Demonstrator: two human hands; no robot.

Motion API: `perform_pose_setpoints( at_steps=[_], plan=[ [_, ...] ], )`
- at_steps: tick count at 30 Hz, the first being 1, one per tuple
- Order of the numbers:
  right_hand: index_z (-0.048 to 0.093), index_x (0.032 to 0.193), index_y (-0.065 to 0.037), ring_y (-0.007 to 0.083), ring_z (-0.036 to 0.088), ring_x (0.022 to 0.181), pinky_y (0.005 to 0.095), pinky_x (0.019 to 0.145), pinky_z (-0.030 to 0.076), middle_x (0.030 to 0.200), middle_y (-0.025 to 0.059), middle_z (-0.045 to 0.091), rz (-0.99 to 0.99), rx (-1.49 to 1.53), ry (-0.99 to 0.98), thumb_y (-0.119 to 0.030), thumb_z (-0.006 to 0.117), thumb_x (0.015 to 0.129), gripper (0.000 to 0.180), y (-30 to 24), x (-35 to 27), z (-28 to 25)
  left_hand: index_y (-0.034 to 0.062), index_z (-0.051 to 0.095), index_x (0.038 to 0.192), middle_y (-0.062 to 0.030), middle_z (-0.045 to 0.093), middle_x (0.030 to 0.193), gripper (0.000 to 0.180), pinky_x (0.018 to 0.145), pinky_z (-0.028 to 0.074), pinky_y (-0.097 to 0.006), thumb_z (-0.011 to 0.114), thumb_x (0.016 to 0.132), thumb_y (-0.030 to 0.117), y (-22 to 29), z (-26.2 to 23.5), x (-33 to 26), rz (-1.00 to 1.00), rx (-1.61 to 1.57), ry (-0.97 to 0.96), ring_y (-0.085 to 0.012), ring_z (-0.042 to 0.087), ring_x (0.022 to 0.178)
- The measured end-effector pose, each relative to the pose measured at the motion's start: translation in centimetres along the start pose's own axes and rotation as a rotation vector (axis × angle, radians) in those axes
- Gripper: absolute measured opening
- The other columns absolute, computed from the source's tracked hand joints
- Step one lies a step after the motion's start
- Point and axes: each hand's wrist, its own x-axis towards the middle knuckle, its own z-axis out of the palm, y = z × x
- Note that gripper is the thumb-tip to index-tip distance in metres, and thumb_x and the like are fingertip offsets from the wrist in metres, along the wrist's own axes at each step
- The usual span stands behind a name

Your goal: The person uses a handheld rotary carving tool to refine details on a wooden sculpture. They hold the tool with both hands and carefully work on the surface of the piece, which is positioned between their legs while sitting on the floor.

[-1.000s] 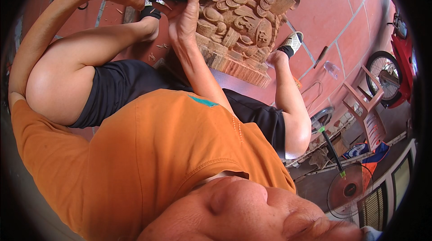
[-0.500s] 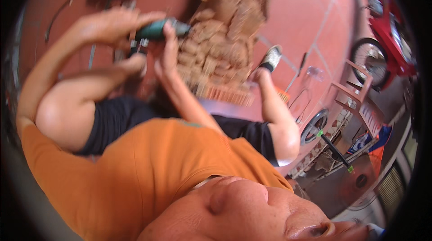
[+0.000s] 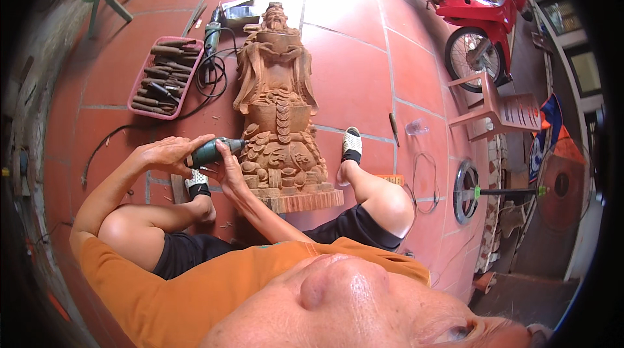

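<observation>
A green die grinder (image 3: pixel 209 153) lies sideways between my two hands, its metal nose pointing right at the lower part of a carved wooden statue (image 3: pixel 276 117). My left hand (image 3: pixel 170 155) is wrapped round the rear of the grinder, fingers over its top. From below, my right hand (image 3: pixel 230 171) grips the front of the body, with the thumb up near the nose. The statue lies on its back on the floor between my legs, head away from me and flat base (image 3: pixel 302 201) toward me. Whether the tip touches the wood, I cannot tell.
A pink basket (image 3: pixel 186 93) of chisels sits left of the statue. Beside it lie another green power tool (image 3: pixel 212 39) and a looping black cable (image 3: pixel 214 91). To the right are a loose chisel (image 3: pixel 394 128), a plastic chair (image 3: pixel 494 110), a red motorbike (image 3: pixel 474 6) and a fan (image 3: pixel 468 192).
The view has shifted and sharpened, so the whole statue and the basket now show. Both hands keep hold of the die grinder beside the statue's lower part.
</observation>
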Motion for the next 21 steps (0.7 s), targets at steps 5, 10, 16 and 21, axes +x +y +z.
perform_pose_setpoints(
  at_steps=[5, 10, 16, 21],
  plan=[
    [0.056, 0.123, -0.007, 0.0224, 0.072, 0.095, 0.0411, 0.084, 0.062, 0.105, 0.0092, 0.071, 0.01, -0.054, -0.001, -0.052, 0.071, 0.089, 0.058, -0.3, -0.1, -0.6, 0.0113, 0.019, 0.159, -0.0261, 0.067, 0.1, 0.115, 0.081, 0.053, -0.047, 0.084, 0.064, 0.02, -0.5, 0.5, 0.4, 0.034, -0.016, -0.011, -0.0415, 0.068, 0.093],
    [0.056, 0.122, -0.007, 0.0241, 0.073, 0.093, 0.0395, 0.08, 0.063, 0.104, 0.0119, 0.07, -0.055, -0.057, -0.009, -0.052, 0.075, 0.086, 0.061, -0.8, 0.2, -2.2, 0.0107, 0.016, 0.159, -0.0264, 0.068, 0.1, 0.115, 0.081, 0.055, -0.045, 0.084, 0.066, 0.021, 1.8, -0.4, 1.2, 0.02, -0.008, -0.068, -0.0396, 0.07, 0.091],
    [0.054, 0.123, -0.007, 0.0253, 0.073, 0.089, 0.0402, 0.078, 0.063, 0.106, 0.0135, 0.069, -0.099, -0.128, 0.005, -0.053, 0.075, 0.086, 0.063, -2.2, -0.7, -3.0, 0.0113, 0.015, 0.159, -0.0252, 0.069, 0.096, 0.115, 0.08, 0.056, -0.045, 0.084, 0.068, 0.022, 3.8, -0.8, 1.9, 0.018, 0.053, -0.087, -0.0383, 0.071, 0.089],
    [0.06, 0.118, -0.009, 0.0224, 0.074, 0.086, 0.0379, 0.077, 0.063, 0.101, 0.0102, 0.071, -0.145, -0.05, 0.015, -0.05, 0.074, 0.087, 0.053, -2.9, -0.4, -4.2, 0.0117, 0.015, 0.159, -0.0247, 0.07, 0.095, 0.114, 0.079, 0.056, -0.045, 0.084, 0.068, 0.023, 5.3, -1.2, 3.1, -0.008, 0.098, -0.109, -0.038, 0.072, 0.088]
  ],
)
